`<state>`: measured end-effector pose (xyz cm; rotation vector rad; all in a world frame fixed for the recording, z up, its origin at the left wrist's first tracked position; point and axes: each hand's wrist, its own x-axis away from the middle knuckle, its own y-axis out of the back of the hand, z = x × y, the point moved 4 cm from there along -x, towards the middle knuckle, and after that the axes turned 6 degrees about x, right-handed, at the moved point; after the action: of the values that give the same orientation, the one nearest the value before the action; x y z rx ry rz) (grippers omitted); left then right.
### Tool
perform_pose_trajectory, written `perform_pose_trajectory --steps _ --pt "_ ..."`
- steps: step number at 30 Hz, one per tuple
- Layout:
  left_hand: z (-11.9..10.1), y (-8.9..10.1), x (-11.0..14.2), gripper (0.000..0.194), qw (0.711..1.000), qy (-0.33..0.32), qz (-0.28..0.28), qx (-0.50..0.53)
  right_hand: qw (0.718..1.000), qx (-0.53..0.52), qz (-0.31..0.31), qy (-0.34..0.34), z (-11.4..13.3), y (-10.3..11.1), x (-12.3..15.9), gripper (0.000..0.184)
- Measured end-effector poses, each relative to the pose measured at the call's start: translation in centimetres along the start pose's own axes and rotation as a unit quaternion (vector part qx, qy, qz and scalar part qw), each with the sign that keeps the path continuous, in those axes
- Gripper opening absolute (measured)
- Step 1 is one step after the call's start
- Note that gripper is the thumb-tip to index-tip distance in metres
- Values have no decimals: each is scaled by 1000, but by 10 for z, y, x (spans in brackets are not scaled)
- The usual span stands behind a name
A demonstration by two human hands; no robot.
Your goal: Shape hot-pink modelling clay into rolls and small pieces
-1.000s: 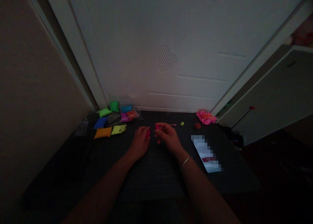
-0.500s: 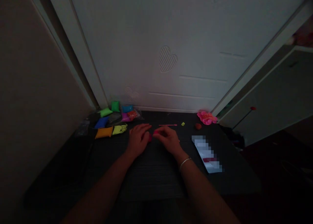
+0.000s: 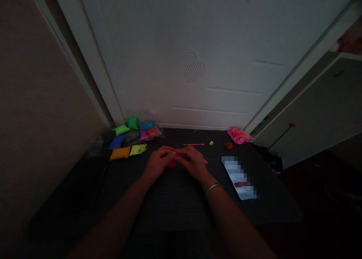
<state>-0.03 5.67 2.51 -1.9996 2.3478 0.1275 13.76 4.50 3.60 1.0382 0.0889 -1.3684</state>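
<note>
My left hand [image 3: 157, 162] and my right hand [image 3: 193, 161] meet over the middle of a dark table [image 3: 175, 198]. Their fingertips touch and pinch a lump of pink clay [image 3: 172, 163] that shows just below the fingers. A silver bracelet [image 3: 211, 187] circles my right wrist. A thin pink stick [image 3: 194, 144] lies just behind the hands.
Several coloured clay packets [image 3: 130, 138] are heaped at the table's back left. A pink clay flower [image 3: 238, 136], a small red ball [image 3: 229, 145] and a tiny yellow bit [image 3: 211, 142] lie at the back right. A phone [image 3: 239, 176] lies to the right. A white door stands behind.
My hands have come together from slightly apart and lowered toward the table. The pink clay, held in two bits before, is now pressed between both hands' fingertips.
</note>
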Motion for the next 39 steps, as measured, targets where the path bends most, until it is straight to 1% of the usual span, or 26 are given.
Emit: perform_pose_trajectory --steps 5,8,12,14,18,21,23,26,28,32,34,36,39 --pt "-3 -1 1 28 1000 -3 7 3 1000 -17 -17 6 -1 0 1 14" --pt "-2 -3 2 24 999 12 31 33 999 -8 -34 1 -4 1 1 12" --pt "-3 -6 4 17 997 19 56 50 999 5 -31 13 -4 1 2 10" --pt "-3 -5 4 16 998 12 51 38 1000 8 -22 16 -2 1 3 14" --pt "-1 1 1 16 1000 0 18 24 1000 -6 18 22 1 -1 2 30" --pt "0 4 0 17 1000 -6 17 3 999 -30 20 22 1 -1 1 23" --pt "0 3 -1 20 999 -10 34 -3 999 -40 5 12 -1 0 0 17" --pt "0 0 0 24 998 -17 56 14 999 -40 -9 -3 -2 2 0 12" --pt "0 0 0 22 998 -16 56 27 999 -39 -5 -9 -1 2 0 13" --pt "2 2 -1 18 999 -9 46 25 999 -34 17 5 2 -1 1 25" --pt "1 2 -1 17 999 -7 43 23 999 -30 18 16 3 -2 1 23" --pt "0 1 0 21 999 -5 47 24 999 -29 2 17 3 -1 1 18" --pt "-3 -3 3 27 997 -3 71 20 999 -25 -25 14 1 1 2 13"
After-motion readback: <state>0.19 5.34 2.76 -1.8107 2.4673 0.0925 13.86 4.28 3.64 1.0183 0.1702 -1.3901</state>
